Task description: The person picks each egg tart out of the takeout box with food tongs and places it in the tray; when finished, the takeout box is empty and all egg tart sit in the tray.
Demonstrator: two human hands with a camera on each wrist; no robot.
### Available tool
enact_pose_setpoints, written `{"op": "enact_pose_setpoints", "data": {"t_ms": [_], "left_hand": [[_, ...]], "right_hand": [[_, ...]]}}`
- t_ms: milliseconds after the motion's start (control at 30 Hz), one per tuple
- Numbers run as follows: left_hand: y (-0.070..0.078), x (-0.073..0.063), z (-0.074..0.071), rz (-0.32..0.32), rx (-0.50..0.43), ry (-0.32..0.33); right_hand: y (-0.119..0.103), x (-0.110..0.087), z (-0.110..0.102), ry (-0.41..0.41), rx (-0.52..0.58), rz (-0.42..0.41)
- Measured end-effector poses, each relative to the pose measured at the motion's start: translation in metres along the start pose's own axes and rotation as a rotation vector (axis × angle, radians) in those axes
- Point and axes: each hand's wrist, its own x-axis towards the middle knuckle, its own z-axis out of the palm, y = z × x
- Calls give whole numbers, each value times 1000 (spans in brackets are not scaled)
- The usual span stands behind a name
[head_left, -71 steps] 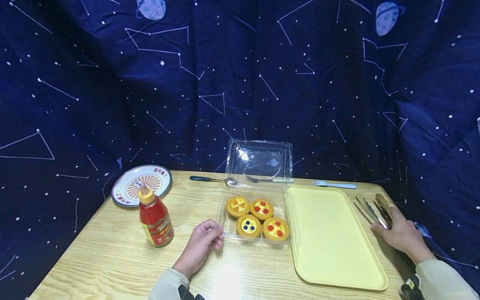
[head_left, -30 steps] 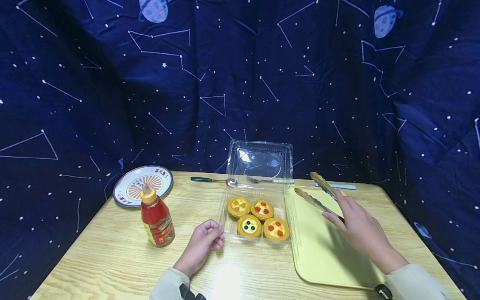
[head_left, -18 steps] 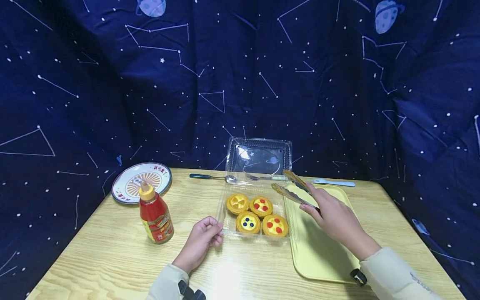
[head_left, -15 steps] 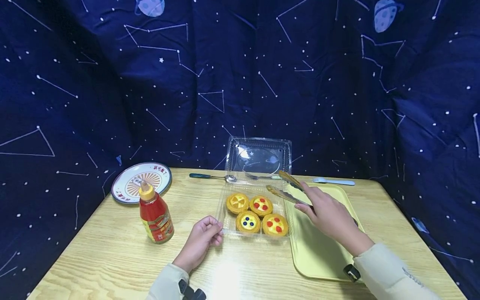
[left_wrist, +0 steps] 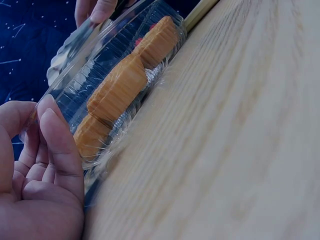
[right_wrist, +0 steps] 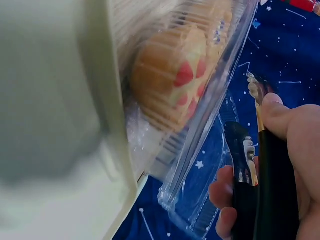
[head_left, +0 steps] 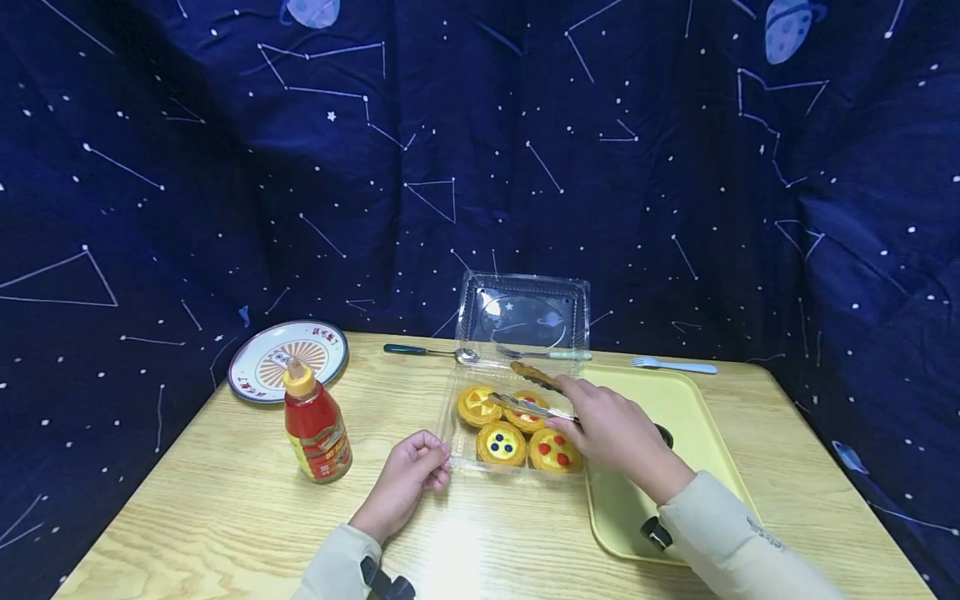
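Note:
A hinged clear plastic container (head_left: 446, 433) holds several tarts, its lid (head_left: 525, 287) raised at the back. One tart has blue dots (head_left: 501, 443), one has pale yellow wedges (head_left: 478, 406), and others carry red pieces (head_left: 555, 450). At the front left corner, my left hand (head_left: 405, 485) pinches the container's rim between thumb and fingers. My right hand (head_left: 618, 429) grips metal tongs with black handles (right_wrist: 272, 185). Their two arms stand apart over the back tarts, partly covering the back red-topped one in the head view, with nothing between the tips.
A yellow tray (head_left: 697, 417) lies right of the container, under my right forearm. At left stand a red squeeze bottle (head_left: 321, 437) and a patterned plate (head_left: 258, 367). Along the back lie a spoon (head_left: 408, 350), a pale-handled fork (head_left: 566, 356) and a light blue fork (head_left: 678, 365).
My right hand has picked up the tongs from the table's right side and carried them left across the tray to above the tarts. My left hand has stayed at the container's rim.

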Motion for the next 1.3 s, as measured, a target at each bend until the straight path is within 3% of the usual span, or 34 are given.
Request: {"op": "enact_pose_setpoints", "data": {"t_ms": [333,833,1300], "left_hand": [[-1,-1,-1,1,10,5],[1,-2,0,17,21,6],[1,-2,-2,3,28,21]], "right_hand": [[-16,13,6,-89,-42,-38],[-20,27,19,-120,-78,-100],[-34,40,11,-240,-48,-25]]}}
